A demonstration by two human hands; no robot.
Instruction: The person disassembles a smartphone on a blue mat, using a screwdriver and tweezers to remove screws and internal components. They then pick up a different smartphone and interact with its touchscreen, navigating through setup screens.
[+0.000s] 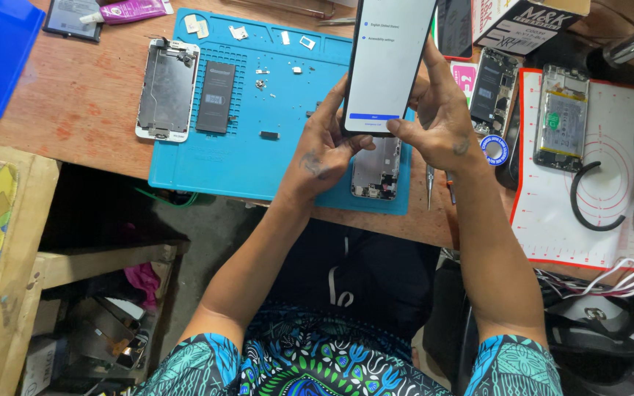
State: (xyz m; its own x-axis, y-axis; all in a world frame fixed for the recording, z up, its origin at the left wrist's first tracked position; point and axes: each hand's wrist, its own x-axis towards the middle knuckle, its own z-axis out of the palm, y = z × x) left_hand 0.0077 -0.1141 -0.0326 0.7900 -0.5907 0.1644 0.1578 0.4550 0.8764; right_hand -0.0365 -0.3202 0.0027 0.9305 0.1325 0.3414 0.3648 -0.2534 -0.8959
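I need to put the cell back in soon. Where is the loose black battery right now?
In the head view, the black battery lies on the left part of the blue mat, just right of the opened phone frame, left of both hands.

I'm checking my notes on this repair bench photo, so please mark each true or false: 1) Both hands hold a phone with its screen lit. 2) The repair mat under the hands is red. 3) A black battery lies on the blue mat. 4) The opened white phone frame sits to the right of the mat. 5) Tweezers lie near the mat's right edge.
1) True: the left hand and right hand hold the lit phone.
2) False: the mat is blue.
3) True: the black battery lies on it.
4) False: the white phone frame lies left of the mat.
5) True: the tweezers lie there.
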